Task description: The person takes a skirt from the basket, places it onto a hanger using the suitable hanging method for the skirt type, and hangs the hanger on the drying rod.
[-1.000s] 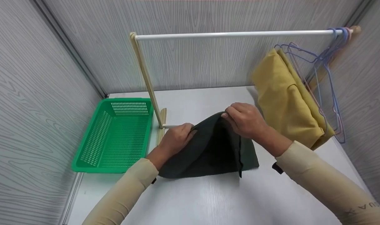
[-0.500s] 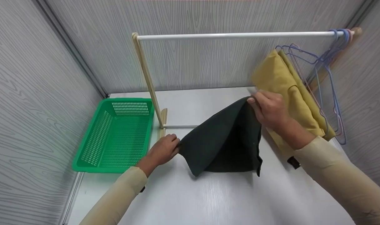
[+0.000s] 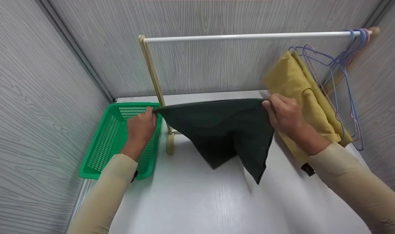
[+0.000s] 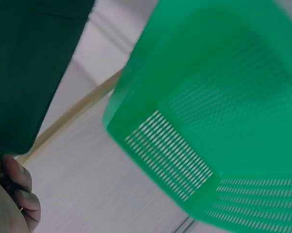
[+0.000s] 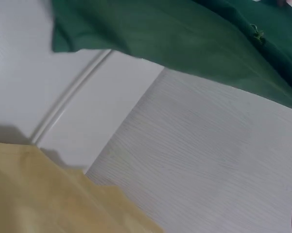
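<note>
A dark green cloth [image 3: 213,120] is stretched between both hands above the table, its top edge nearly level and its lower corners hanging down. At its left corner, my left hand [image 3: 140,126] grips the fabric in front of the green basket [image 3: 86,162]. My right hand [image 3: 285,112] pinches the opposite upper corner, close to a yellow cloth [image 3: 291,81]. In the left wrist view, curled fingers [image 4: 24,194] hold the green cloth [image 4: 29,73] by its corner. The right wrist view has the green cloth [image 5: 160,29] along the top, with little of the hand visible.
Over the white table [image 3: 197,201] stands a rack with a white rod [image 3: 243,36] and a wooden left post [image 3: 151,71]. Blue and pink hangers [image 3: 338,60] hang at its right end, with the yellow cloth on them. Grey wood-grain walls enclose the back and sides.
The left hand has moved left and up, over the basket, drawing the green cloth's top edge out straight. The right hand first moved right and up, then stayed nearly still.
</note>
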### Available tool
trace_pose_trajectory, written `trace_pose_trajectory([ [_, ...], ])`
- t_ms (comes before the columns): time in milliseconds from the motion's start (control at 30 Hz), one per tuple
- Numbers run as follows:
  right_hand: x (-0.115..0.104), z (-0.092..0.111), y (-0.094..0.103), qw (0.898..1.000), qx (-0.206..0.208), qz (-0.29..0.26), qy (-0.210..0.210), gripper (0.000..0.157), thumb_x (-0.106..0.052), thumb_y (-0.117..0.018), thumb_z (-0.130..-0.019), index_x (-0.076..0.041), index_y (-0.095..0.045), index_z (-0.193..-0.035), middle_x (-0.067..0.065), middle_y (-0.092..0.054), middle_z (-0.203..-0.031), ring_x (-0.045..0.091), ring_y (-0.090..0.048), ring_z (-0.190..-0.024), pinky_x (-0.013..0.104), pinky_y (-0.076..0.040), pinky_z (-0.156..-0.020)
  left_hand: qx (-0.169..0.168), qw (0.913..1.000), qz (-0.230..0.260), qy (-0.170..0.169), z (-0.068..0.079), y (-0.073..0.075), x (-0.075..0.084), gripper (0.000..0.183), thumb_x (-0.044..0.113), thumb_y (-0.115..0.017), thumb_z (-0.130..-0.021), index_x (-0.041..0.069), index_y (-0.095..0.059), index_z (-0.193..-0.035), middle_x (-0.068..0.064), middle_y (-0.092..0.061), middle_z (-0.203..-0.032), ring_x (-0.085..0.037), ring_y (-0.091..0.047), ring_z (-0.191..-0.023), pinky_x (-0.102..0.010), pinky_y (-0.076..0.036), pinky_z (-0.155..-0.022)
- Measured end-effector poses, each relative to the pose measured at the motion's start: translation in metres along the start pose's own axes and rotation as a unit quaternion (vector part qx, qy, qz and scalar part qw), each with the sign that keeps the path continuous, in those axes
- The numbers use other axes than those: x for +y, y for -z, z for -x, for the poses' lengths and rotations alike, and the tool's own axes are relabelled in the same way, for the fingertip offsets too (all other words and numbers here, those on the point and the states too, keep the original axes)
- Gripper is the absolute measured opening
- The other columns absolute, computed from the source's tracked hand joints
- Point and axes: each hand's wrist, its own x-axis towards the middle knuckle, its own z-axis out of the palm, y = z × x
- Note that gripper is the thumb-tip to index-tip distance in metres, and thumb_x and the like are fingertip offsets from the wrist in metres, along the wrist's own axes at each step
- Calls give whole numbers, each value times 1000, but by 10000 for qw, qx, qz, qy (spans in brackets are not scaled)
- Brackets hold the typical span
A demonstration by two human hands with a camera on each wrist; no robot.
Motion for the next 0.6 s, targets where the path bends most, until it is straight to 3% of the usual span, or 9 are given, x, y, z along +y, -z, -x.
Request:
trace_pose_trajectory([
  [100,7,-1,2,9993,-137,335,-131,47,-36,-47,-105,0,-48,-75,9,-39,-59,21,-36,-46,37,-29,-42,362,9990,-73,236,-18,10,1,26,17,-52,-101,0,-58,-81,-17,-54,-53,-33,-55,-43,-46,-41,-40],
  [200,18,4,6,9943,-550,807,-425,44,-35,-49,-104,0,-50,-77,10,-39,-60,23,-37,-46,36,-30,-44,514,9978,-5,417,-29,14,9,30,18,-52,-101,0,-60,-79,-17,-54,-52,-33,-54,-43,-42,-37,-40],
  [267,25,9,8,9863,-967,1107,-744,40,-32,-53,-103,-1,-51,-79,12,-41,-63,26,-39,-50,36,-31,-47,415,9982,69,418,-33,12,16,29,18,-52,-101,-1,-63,-82,-18,-56,-54,-33,-55,-44,-42,-38,-40],
  [333,32,16,9,9743,-1426,1327,-1130,36,-29,-56,-102,-1,-52,-80,13,-43,-64,28,-41,-52,36,-32,-49,19,9997,47,222,-35,8,24,25,17,-51,-101,-2,-64,-89,-17,-58,-56,-29,-56,-45,-42,-41,-41],
  [467,45,35,9,9357,-2535,1469,-1967,34,-27,-55,-103,-1,-53,-81,14,-46,-62,35,-47,-53,46,-37,-49,-917,9939,-195,-573,-28,-10,33,16,13,-54,-100,-1,-62,-102,-14,-61,-61,-20,-52,-47,-42,-47,-44],
  [533,51,45,8,9067,-3168,1430,-2390,34,-29,-52,-104,-1,-55,-84,15,-50,-62,36,-50,-55,50,-40,-51,-1234,9873,-343,-940,-21,-19,35,15,15,-54,-101,2,-60,-99,-12,-59,-60,-17,-47,-48,-40,-47,-44],
  [600,56,54,6,8744,-3746,1383,-2757,34,-30,-49,-105,0,-57,-88,17,-53,-66,37,-53,-58,51,-42,-53,-1509,9820,-338,-1080,-16,-26,37,19,19,-53,-103,3,-61,-95,-11,-59,-61,-17,-48,-49,-40,-48,-46],
])
